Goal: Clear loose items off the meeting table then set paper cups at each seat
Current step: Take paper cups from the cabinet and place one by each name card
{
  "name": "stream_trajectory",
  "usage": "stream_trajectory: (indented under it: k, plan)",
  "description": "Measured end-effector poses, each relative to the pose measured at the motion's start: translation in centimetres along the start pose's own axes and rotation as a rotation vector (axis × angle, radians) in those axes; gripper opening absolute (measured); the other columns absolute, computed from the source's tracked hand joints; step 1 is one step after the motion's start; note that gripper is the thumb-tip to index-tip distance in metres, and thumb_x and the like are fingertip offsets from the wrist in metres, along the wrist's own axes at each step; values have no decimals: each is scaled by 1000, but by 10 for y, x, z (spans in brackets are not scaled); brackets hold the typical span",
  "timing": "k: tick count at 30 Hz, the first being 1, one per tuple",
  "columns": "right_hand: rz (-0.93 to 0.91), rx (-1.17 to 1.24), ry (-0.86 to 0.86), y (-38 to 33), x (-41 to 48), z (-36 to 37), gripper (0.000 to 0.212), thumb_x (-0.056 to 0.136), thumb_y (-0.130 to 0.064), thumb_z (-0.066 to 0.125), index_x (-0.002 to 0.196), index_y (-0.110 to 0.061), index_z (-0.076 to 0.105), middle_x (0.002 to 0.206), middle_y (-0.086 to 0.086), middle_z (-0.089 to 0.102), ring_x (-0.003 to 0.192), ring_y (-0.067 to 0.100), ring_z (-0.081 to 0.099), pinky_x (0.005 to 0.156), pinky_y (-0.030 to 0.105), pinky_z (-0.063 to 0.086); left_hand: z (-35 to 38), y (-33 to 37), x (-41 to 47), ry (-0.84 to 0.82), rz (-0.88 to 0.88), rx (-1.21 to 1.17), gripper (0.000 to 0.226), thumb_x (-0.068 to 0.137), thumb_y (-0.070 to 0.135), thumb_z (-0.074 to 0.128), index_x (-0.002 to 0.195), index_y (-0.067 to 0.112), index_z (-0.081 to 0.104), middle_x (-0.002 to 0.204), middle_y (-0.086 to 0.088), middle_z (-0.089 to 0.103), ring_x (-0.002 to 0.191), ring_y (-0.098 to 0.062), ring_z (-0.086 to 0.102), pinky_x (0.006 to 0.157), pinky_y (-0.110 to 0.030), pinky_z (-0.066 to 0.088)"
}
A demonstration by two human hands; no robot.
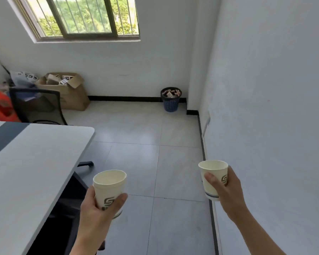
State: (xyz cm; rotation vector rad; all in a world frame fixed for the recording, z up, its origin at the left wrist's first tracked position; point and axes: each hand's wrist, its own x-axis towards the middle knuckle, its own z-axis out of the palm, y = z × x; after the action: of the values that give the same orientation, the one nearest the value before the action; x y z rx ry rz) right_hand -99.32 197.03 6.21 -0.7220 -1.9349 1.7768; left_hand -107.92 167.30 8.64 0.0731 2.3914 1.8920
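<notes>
Counter (35, 162) top fills the left side, smooth and pale grey with one dark stripe across its far end and a rounded corner. The floor (155, 162) has big, shiny, light grey tiles, and the walls are plain white. A window (81, 17) with bars shows green trees outside. Under it sits one brown cardboard box (70, 94) with its flaps open, full of bits of card. One dark mesh chair (37, 105) stands at the far end of the counter. One round blue bin (170, 102) with holes in its side stands in the corner, full of trash. There are two paper cups, both white, round and empty, held upright over the floor, to the right of the counter. The left hand (99, 205) is wrapped tight around the left cup (110, 188). The right hand (226, 188) is wrapped tight around the right cup (214, 177), near the wall.
</notes>
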Motion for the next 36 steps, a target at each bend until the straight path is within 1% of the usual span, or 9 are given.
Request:
stream_trajectory:
  k: [5, 9, 14, 18, 25, 28, 30, 33, 36]
  plan:
    - [-65, -68, -217, 1, 79, 53, 51, 56, -55, 70, 96, -26, 58, 85, -2, 65, 74, 6, 61, 59, 21, 53, -10, -22, 41, 239, -82, 45, 45, 65, 8, 87, 91, 30, 57, 87, -12, 64, 72, -19, 60, 47, -8, 48]
    - [-94, -109, -334, 3, 131, 103, 56, 55, -54, 71, 96, -19, 58, 82, -4, 65, 70, 3, 60, 58, 18, 52, -18, -41, 90, 382, -126, 34, 42, 68, 6, 84, 89, 29, 56, 88, -9, 64, 81, -25, 60, 64, -25, 49]
    - [-138, -164, -403, -21, 206, 160, 58, 52, -56, 70, 95, -19, 58, 78, 0, 66, 67, 2, 60, 53, 11, 48, -17, -47, 174, 446, -147, -23, 37, 69, 5, 83, 91, 22, 58, 86, -10, 65, 78, -28, 60, 61, -26, 51]
    - [-174, -155, -438, -51, 266, 215, 56, 49, -56, 67, 92, -21, 57, 82, 9, 63, 63, -2, 58, 49, 11, 48, -28, -28, 247, 444, -89, -36, 41, 67, 9, 86, 94, 19, 57, 89, -9, 64, 75, -18, 60, 52, -12, 50]
    - [-166, -149, -683, -49, 329, 335, 60, 54, -55, 67, 100, -17, 61, 77, 5, 66, 62, 0, 60, 54, 11, 47, -81, -27, 307, 628, -136, 13, 41, 68, 8, 84, 98, 18, 58, 82, -2, 67, 69, -1, 61, 55, -11, 50]
    - [-167, -153, -829, -47, 360, 398, 58, 57, -55, 67, 104, -21, 61, 81, 3, 67, 66, 3, 61, 56, 13, 49, -106, -41, 319, 803, -211, -2, 47, 62, 28, 90, 98, 25, 59, 85, 9, 69, 70, -2, 64, 64, -23, 54]
    - [-173, -136, -925, -47, 380, 442, 56, 57, -55, 68, 103, -23, 60, 84, 1, 67, 66, 3, 61, 56, 13, 49, -117, -46, 330, 914, -251, -5, 55, 51, 46, 84, 97, 28, 59, 84, 1, 68, 71, -5, 64, 62, -27, 54]
    - [-180, -132, -1067, -50, 410, 507, 53, 60, -51, 71, 105, -24, 61, 84, -3, 67, 66, 4, 61, 55, 14, 49, -128, -42, 354, 1058, -272, -1, 41, 65, 20, 88, 93, 22, 58, 85, -9, 64, 71, -18, 61, 49, -14, 50]
    - [-212, -161, -1215, -62, 429, 573, 55, 59, -57, 68, 104, -26, 61, 84, -4, 67, 70, 7, 62, 56, 15, 50, -137, -30, 376, 1131, -289, 37, 40, 69, 4, 84, 95, 18, 58, 84, -11, 63, 66, -11, 61, 46, -8, 46]
